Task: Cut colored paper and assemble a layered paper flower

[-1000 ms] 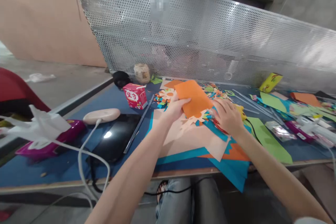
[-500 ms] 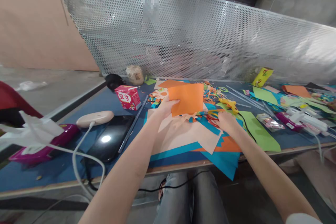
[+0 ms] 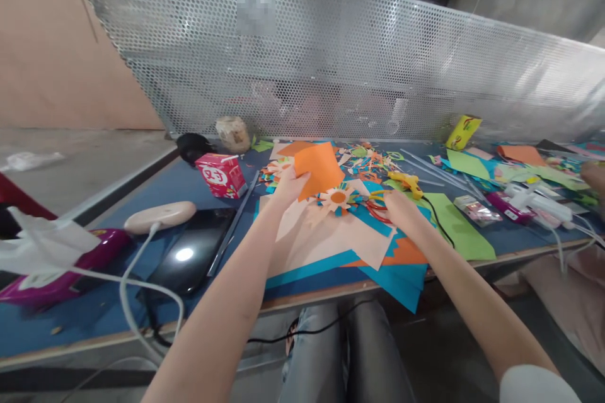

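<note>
A: In the head view, what are we doing with our left hand (image 3: pixel 292 187)?

B: We are pinching an orange paper (image 3: pixel 322 167) by its left edge, with our thumb lying on top. Maybe we are gripping only the edge so the paper isn't bending.

A: And our right hand (image 3: pixel 397 204)?

B: Its fingers are curling by some red and yellow loops (image 3: pixel 376 206). The tips are hiding, so we are not able to tell if we are holding the loops or just touching them.

A: What is lying between our hands?

B: A paper flower (image 3: pixel 338 198) is lying there, perhaps so both hands are getting to it easily. A peach sheet (image 3: pixel 312 249) is lying on its near side.

A: Why is the yellow glue gun (image 3: pixel 407 184) lying so close?

B: It is sitting just past our right hand, maybe to be handy.

A: So where are we holding the orange paper?

B: We are holding it right of our left hand, beyond the flower, and far and left of our right hand.
</note>
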The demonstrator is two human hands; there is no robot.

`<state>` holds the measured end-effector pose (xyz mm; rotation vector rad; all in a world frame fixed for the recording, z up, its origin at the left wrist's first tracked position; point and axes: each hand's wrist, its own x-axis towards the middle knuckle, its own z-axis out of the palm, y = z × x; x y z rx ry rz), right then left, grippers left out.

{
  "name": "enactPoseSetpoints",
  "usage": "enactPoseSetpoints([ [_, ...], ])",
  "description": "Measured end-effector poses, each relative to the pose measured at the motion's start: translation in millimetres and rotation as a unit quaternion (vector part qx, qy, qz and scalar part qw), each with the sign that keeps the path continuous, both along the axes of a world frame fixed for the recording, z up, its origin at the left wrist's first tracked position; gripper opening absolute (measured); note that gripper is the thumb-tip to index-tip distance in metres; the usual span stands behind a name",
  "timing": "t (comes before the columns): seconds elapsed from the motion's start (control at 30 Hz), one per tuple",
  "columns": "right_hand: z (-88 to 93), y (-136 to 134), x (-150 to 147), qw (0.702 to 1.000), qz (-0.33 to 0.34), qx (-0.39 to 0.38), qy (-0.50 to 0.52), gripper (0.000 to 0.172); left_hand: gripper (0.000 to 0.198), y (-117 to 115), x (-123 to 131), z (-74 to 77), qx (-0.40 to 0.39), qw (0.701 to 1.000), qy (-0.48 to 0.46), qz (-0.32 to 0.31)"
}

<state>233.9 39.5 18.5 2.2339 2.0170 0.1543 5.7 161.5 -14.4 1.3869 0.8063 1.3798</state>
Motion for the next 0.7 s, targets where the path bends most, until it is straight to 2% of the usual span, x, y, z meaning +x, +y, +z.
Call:
enactPoseSetpoints([
  [0.13, 0.3, -8, -1, 0.997, -0.037, 0.068, -0.026, 0.03, 0.035, 3, -2, -0.9, 0.02, 0.999, 0.006, 0.024],
  [0.27, -5.3, -15, 12, 0.984, -0.092, 0.15, -0.018, 0.03, 0.037, 2, -2, 3.2, 0.025, 0.999, -0.021, 0.012],
  [0.37, -6.8, -16, 28, 0.961, -0.145, 0.227, 0.054, 0.038, 0.037, -5, -1, 10.1, 0.004, 0.999, -0.038, -0.003],
  [0.43, -4.4, -13, 36, 0.936, -0.149, 0.283, 0.147, 0.039, 0.038, -12, 0, 16.4, -0.019, 0.998, -0.061, -0.027],
  [0.47, -2.3, -10, 38, 0.92, -0.131, 0.305, 0.208, 0.039, 0.039, -17, 0, 19.8, -0.033, 0.996, -0.075, -0.046],
  [0.53, 2.5, 0, 35, 0.877, -0.052, 0.322, 0.352, 0.04, 0.043, -27, 1, 26.2, -0.059, 0.989, -0.099, -0.091],
  [0.6, 6.8, 14, 25, 0.817, 0.046, 0.3, 0.49, 0.045, 0.044, -36, 1, 30.9, -0.072, 0.983, -0.106, -0.131],
  [0.67, 9.7, 30, 11, 0.774, 0.102, 0.265, 0.567, 0.047, 0.043, -44, -1, 33.3, -0.074, 0.978, -0.099, -0.168],
  [0.7, 10.4, 38, 4, 0.766, 0.114, 0.259, 0.577, 0.047, 0.041, -47, -2, 33.6, -0.075, 0.976, -0.093, -0.184],
])
